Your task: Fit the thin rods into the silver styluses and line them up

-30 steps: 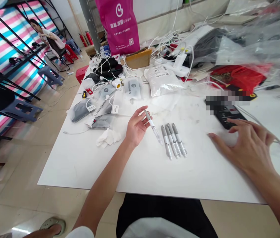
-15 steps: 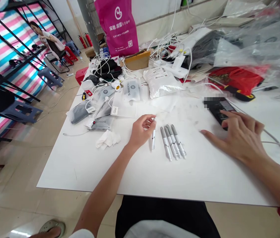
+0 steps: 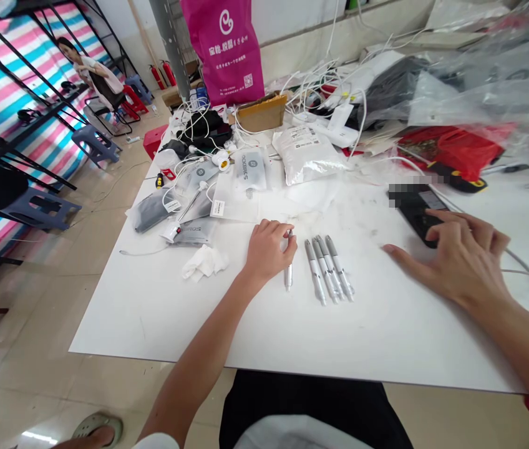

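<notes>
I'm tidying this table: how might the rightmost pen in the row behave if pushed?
The rightmost pen would probably roll, as its barrel looks round. Its slim, straight body suggests something stiff and light. Pushed leftward, it would likely nudge the other pens close beside it.

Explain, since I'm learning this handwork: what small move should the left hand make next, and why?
Probably settle the held pen on the table and release it: the left hand pinches it near its far end, just left of four similar pens lying side by side.
</notes>
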{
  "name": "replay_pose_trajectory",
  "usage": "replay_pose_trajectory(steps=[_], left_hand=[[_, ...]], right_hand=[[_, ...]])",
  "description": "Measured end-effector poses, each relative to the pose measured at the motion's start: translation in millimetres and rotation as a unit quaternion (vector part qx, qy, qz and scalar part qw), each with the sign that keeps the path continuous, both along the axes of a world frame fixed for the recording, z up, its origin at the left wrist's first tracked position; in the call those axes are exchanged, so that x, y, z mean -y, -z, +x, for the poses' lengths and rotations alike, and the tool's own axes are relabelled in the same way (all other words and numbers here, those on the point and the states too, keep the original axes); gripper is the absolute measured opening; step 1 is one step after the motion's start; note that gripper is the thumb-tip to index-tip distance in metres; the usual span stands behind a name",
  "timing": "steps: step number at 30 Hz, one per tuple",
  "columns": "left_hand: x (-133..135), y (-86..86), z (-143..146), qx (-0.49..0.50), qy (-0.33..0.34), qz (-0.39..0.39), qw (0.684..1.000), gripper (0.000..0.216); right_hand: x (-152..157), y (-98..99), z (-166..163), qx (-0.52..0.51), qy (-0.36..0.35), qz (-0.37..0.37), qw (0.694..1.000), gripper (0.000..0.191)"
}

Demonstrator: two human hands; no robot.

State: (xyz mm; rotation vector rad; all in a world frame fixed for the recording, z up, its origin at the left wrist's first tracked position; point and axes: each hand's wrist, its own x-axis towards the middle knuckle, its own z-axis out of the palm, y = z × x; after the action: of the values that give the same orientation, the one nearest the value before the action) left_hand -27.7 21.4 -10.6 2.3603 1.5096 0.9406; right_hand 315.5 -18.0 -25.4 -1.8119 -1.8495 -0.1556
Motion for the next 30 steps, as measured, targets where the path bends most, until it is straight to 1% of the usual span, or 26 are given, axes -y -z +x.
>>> replay_pose_trajectory(steps=[5, 9, 11, 15, 18, 23, 26, 30], left_hand=[[-1.3, 4.5, -1.6, -0.053, -0.002, 0.016, 0.998, 0.011], [-2.1, 6.4, -2.7, -0.063, -0.008, 0.024, 0.998, 0.012], [-2.3, 6.6, -3.2, -0.065, -0.018, 0.024, 0.997, 0.012], [-2.9, 6.4, -4.2, -0.071, -0.039, 0.021, 0.997, 0.023], [-3.2, 4.6, -4.5, -0.055, -0.043, 0.033, 0.997, 0.028], [-2.8, -1.1, -4.6, 0.003, -0.056, 0.078, 0.995, 0.023], [-2.5, -3.6, -4.8, 0.038, -0.059, 0.086, 0.994, 0.022], [-2.8, -5.1, -5.1, 0.058, -0.066, 0.106, 0.99, 0.022]], right_hand=[[4.7, -2.2, 5.4, -0.007, 0.022, -0.005, 1.0, 0.074], [15.1, -3.6, 12.6, -0.006, 0.048, -0.024, 0.999, 0.075], [22.2, -3.0, 15.6, -0.002, 0.051, -0.02, 0.998, 0.073], [33.8, -1.4, 17.5, 0.003, 0.052, 0.0, 0.999, 0.071], [35.7, -1.5, 16.6, 0.003, 0.063, 0.005, 0.998, 0.071], [27.7, -2.1, 18.3, 0.02, 0.082, 0.015, 0.996, 0.077], [22.6, -1.2, 20.9, 0.037, 0.071, 0.013, 0.997, 0.078], [19.7, 0.2, 23.2, 0.046, 0.064, 0.016, 0.997, 0.078]])
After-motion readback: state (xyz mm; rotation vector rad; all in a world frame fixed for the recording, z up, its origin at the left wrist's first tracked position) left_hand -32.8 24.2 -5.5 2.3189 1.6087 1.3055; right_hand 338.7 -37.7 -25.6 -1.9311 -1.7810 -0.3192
